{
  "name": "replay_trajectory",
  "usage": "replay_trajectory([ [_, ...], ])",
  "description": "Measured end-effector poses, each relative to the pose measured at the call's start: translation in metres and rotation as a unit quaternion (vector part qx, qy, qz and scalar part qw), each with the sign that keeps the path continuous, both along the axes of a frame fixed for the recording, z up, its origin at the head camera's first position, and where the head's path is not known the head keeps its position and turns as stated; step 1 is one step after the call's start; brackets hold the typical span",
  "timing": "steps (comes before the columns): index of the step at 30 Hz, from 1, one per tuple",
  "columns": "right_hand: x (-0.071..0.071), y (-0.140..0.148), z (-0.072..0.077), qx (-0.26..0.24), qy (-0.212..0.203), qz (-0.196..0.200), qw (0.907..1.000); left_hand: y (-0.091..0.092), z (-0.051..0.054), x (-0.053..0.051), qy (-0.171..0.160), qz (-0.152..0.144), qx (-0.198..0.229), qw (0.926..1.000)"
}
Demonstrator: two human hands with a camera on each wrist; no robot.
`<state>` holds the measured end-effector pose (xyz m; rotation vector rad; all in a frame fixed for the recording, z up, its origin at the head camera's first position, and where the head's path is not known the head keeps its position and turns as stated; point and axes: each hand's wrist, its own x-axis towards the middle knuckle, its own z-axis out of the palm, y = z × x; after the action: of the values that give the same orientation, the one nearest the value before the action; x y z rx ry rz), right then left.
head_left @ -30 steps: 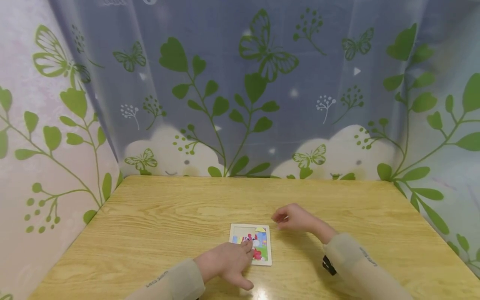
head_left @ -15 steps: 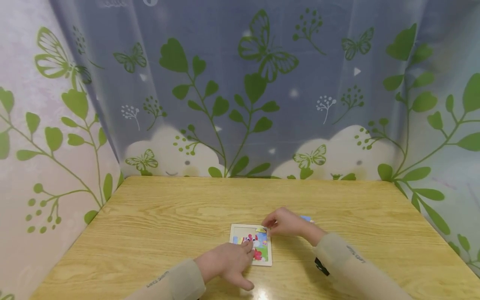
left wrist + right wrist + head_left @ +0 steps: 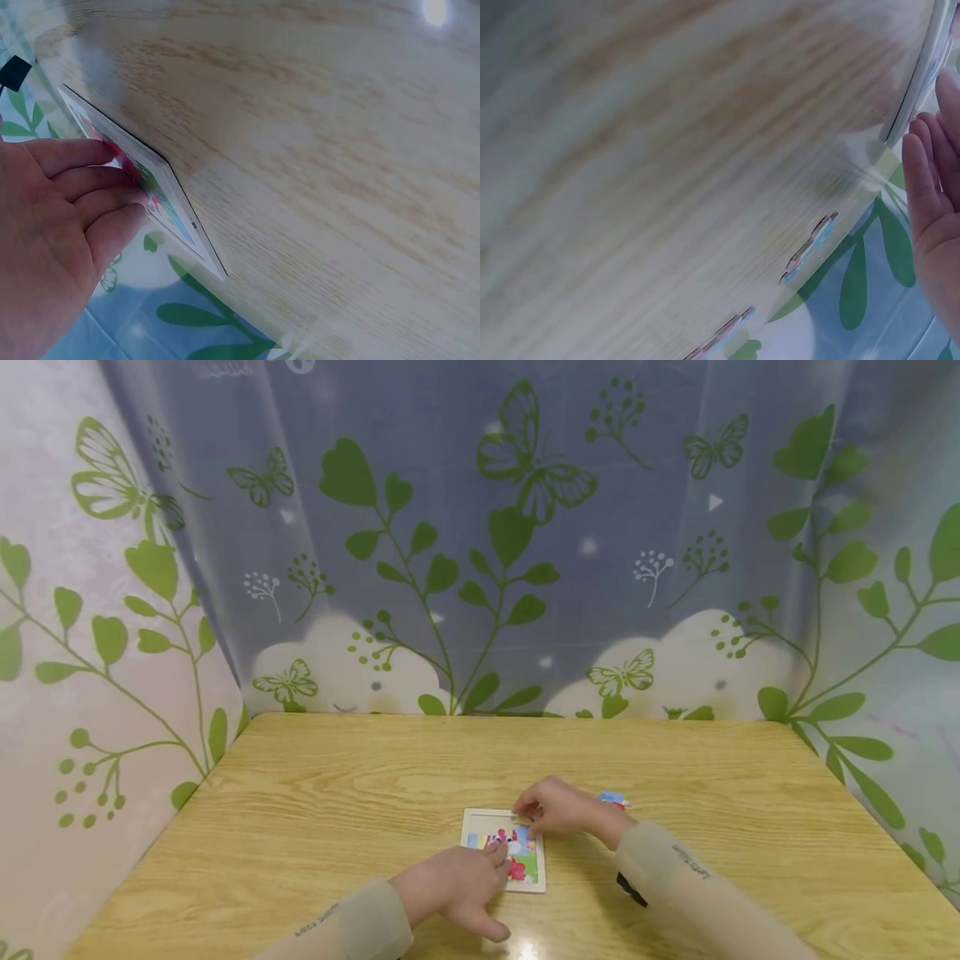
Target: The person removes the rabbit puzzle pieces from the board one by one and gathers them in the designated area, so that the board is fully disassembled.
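Note:
A small jigsaw puzzle in a pale square frame (image 3: 542,868) lies on the table, with a red cartoon figure on its picture. My left hand (image 3: 465,881) lies over its lower left part. In the left wrist view the left hand's (image 3: 56,217) fairly straight fingers rest on the puzzle (image 3: 161,176). My right hand (image 3: 558,808) is at the frame's upper right corner, fingers bent downward and covering much of the yellow piece there. The right wrist view shows the right hand's (image 3: 937,202) fingers relaxed beside the frame's edge (image 3: 919,75); the fingertips' contact is partly hidden.
A loose blue and red puzzle piece (image 3: 613,798) lies behind the right wrist. Two loose pieces show in the right wrist view, one farther piece (image 3: 808,247) and one nearer piece (image 3: 721,334). A patterned curtain (image 3: 450,527) stands at the table's back edge.
My right hand has moved left from beside the frame to over its upper right corner, uncovering the loose blue and red piece. The left hand has stayed on the puzzle.

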<state>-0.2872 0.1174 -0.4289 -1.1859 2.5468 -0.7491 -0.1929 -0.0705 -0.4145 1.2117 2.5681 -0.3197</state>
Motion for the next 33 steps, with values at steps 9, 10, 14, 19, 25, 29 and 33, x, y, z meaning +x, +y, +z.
replay_trajectory([
  [9,-0.003,-0.003,-0.001,0.035,0.028,0.022,0.9987,0.0,-0.001,-0.001,-0.001,0.002,0.001,1.0],
  [10,-0.003,-0.004,-0.001,0.042,0.03,0.023,0.9984,0.0,-0.001,0.0,-0.002,0.001,0.001,1.0],
  [14,-0.002,-0.005,0.0,0.059,0.042,0.03,0.9969,0.0,0.0,0.0,-0.002,-0.002,0.0,1.0],
  [19,-0.003,-0.007,-0.001,0.077,0.045,0.029,0.9956,0.0,-0.001,0.0,0.002,-0.006,0.002,1.0],
  [25,-0.006,-0.01,-0.001,0.099,0.045,0.027,0.9937,-0.001,-0.001,0.0,0.004,-0.011,0.004,0.9999],
  [29,-0.008,-0.013,0.0,0.119,0.05,0.032,0.9911,-0.001,-0.002,-0.001,0.005,-0.011,0.002,0.9999],
  [33,-0.008,-0.015,0.002,0.136,0.055,0.035,0.9886,-0.001,-0.003,-0.001,0.001,-0.011,0.003,0.9999],
])
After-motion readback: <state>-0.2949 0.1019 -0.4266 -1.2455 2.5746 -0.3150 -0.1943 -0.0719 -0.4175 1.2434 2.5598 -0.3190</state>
